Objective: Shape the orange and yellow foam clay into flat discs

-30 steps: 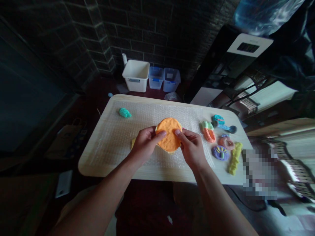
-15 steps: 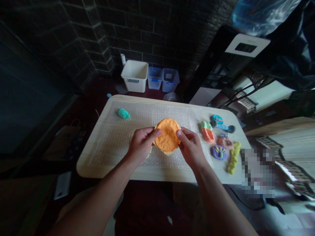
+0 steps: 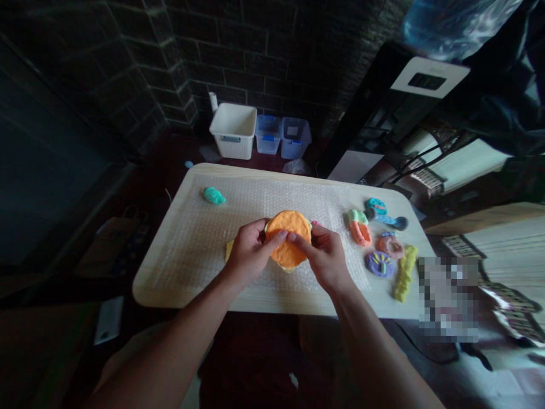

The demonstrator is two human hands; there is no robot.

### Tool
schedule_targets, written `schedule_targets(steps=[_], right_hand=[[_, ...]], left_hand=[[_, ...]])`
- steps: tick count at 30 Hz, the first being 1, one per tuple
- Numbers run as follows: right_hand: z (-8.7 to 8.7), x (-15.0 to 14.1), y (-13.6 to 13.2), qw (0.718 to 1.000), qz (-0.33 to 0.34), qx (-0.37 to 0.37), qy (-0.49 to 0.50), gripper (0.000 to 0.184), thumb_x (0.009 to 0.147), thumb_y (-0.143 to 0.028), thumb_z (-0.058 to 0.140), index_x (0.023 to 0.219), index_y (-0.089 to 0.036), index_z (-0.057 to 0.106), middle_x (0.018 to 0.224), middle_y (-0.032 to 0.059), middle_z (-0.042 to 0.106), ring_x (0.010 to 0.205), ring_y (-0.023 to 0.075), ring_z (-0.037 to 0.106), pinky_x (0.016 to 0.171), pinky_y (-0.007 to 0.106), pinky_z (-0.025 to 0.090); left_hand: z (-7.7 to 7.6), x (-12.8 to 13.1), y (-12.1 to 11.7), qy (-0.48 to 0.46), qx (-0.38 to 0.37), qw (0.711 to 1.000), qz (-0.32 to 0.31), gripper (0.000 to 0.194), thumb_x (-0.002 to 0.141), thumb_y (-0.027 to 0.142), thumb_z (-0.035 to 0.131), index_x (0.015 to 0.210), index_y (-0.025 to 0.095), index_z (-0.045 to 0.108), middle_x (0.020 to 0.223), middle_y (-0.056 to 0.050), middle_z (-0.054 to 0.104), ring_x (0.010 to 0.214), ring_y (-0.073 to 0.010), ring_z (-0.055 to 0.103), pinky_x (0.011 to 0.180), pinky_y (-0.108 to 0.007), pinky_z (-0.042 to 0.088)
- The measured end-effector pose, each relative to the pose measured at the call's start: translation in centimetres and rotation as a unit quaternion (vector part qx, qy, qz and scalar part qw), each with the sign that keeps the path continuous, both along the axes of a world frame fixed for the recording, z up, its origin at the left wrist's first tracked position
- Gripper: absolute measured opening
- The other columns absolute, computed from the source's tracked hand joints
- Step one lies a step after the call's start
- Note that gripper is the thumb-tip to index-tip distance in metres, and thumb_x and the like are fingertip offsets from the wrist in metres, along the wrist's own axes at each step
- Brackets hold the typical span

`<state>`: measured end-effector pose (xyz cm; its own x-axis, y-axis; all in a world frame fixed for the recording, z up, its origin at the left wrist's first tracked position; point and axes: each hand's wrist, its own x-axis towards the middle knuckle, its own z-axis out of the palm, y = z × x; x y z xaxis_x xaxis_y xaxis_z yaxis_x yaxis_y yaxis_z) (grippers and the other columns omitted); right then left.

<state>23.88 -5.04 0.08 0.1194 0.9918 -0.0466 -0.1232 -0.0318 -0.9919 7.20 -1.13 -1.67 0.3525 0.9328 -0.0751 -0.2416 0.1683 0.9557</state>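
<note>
Above the middle of the table, both my hands grip a round, flat orange clay disc [image 3: 291, 253], with a pale yellow layer showing at its edge. My left hand [image 3: 251, 247] holds its left side, and my right hand [image 3: 326, 253] holds its right side. Both thumbs press on the orange face near its centre; the other fingers are hidden behind it. A yellow piece [image 3: 229, 250] shows partly beside my left hand. Just past the disc's right edge, a small pink bit [image 3: 315, 222] peeks out.
Bubble wrap [image 3: 187, 238] covers much of the wooden table [image 3: 149, 284]. A green clay lump [image 3: 214, 196] lies at left. At right are an orange-and-green piece [image 3: 360, 228], a purple disc [image 3: 380, 264], a pink ring [image 3: 390, 247] and a yellow strip [image 3: 406, 274]. Bins [image 3: 234, 139] stand behind.
Both thumbs have slid inward from the disc's edges to near its centre. The disc has dropped slightly in view. The yellow piece and the pink bit now show.
</note>
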Motion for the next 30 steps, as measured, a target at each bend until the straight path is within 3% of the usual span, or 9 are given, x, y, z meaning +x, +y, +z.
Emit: schedule_targets(steps=[10,16,23,30], right_hand=[[-0.48,-0.14,0.01,0.999,-0.002,0.013,-0.042,0.037,0.079,-0.046,0.094,0.072,-0.019,0.068,0.069,-0.0023,0.054,0.060,0.0119,0.046,0.052,0.025,0.039],[-0.25,-0.10,0.06,1.000,0.002,0.016,0.017,0.031,0.081,-0.047,0.092,0.082,-0.021,0.077,0.078,0.0011,0.066,0.069,0.0154,0.058,0.060,0.027,0.048],[-0.24,0.36,0.22,0.998,-0.034,0.001,0.054,0.032,0.080,-0.051,0.091,0.085,-0.021,0.082,0.079,0.0035,0.072,0.068,0.0161,0.060,0.064,0.029,0.052],[-0.50,0.72,0.45,0.995,-0.049,-0.019,0.088,0.029,0.080,-0.047,0.091,0.071,-0.021,0.082,0.069,0.0024,0.069,0.067,0.0148,0.060,0.061,0.027,0.051]], left_hand=[[-0.36,-0.23,0.02,0.023,0.003,1.000,-0.006,0.033,0.088,0.041,0.083,0.108,0.016,0.081,0.092,-0.007,0.079,0.079,-0.0206,0.072,0.074,-0.031,0.056],[-0.11,-0.14,-0.02,-0.004,0.002,1.000,0.007,0.033,0.088,0.041,0.084,0.109,0.016,0.080,0.093,-0.007,0.079,0.082,-0.0202,0.072,0.076,-0.030,0.056],[-0.07,-0.17,0.28,-0.035,-0.035,0.999,0.004,0.033,0.086,0.043,0.085,0.105,0.016,0.081,0.089,-0.007,0.078,0.075,-0.0185,0.069,0.071,-0.029,0.055],[0.51,-0.28,0.33,-0.072,-0.062,0.995,0.024,0.029,0.085,0.041,0.087,0.098,0.016,0.082,0.088,-0.007,0.077,0.075,-0.0165,0.066,0.065,-0.025,0.049]])
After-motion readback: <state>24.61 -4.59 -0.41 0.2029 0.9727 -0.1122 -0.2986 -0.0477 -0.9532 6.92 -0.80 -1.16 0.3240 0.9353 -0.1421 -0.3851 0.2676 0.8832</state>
